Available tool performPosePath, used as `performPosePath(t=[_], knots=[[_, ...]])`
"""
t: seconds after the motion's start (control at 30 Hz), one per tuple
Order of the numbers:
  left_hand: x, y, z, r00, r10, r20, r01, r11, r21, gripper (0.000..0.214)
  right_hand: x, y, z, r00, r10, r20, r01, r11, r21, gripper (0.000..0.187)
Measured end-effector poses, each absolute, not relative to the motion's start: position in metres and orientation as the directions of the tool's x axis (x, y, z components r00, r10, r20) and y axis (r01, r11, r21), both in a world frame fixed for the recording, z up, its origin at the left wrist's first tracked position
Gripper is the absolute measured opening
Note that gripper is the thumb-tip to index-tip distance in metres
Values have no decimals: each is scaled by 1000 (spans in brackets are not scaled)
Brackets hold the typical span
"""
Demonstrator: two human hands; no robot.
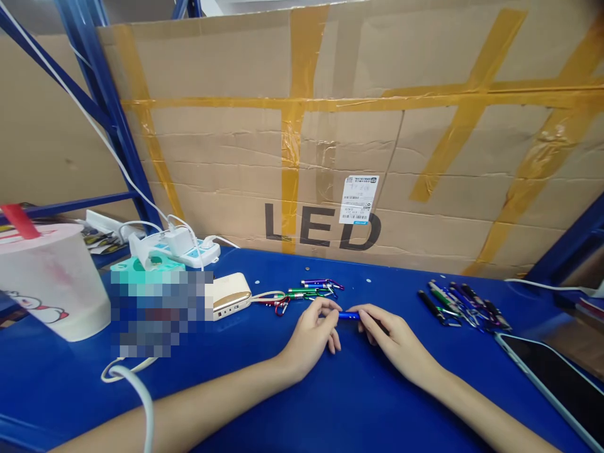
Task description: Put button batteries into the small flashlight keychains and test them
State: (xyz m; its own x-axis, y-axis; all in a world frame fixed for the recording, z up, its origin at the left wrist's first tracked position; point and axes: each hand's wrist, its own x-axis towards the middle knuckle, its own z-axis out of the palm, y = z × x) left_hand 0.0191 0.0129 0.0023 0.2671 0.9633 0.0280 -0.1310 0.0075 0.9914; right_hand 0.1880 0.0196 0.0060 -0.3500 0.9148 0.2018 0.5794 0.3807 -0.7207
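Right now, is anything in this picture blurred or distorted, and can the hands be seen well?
In the head view, light is even and the left hand, right hand and blue pen look sharp; a mosaic patch hides what lies beside the power bank; wide-angle bending makes the blue shelf upright lean.

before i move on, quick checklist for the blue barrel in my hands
1. Grip on the blue metal barrel: ok, left hand and right hand both pinch it.
2. Barrel's ends: cannot tell, fingers hide them.
3. Pens with carabiners beyond the left hand: ok, apart from it.
4. Pen pile to the right: ok, apart from the right hand.
5. Phone: ok, clear of the right forearm.
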Motion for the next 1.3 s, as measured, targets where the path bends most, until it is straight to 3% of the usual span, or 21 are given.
performPosePath(t=[0.23,0.43,0.67,1.07,1.17,1.3], knots=[[19,9,-2,305,950,62,-69,-43,997,30,184,13,8,-440,882,170,573,421,-703,38],[17,5,1,395,912,112,-97,-80,992,28,183,4,8,-440,864,244,601,486,-635,38],[16,-2,5,429,892,141,-58,-129,990,23,183,-1,14,-423,853,307,558,512,-654,45],[16,0,7,387,920,66,-95,-32,995,24,178,-4,16,-469,847,252,556,504,-661,34],[16,1,8,377,925,41,-159,21,987,25,177,-4,17,-476,848,231,547,492,-678,35],[15,6,8,319,945,66,-403,72,912,23,177,-5,19,-463,875,142,531,402,-746,37]])
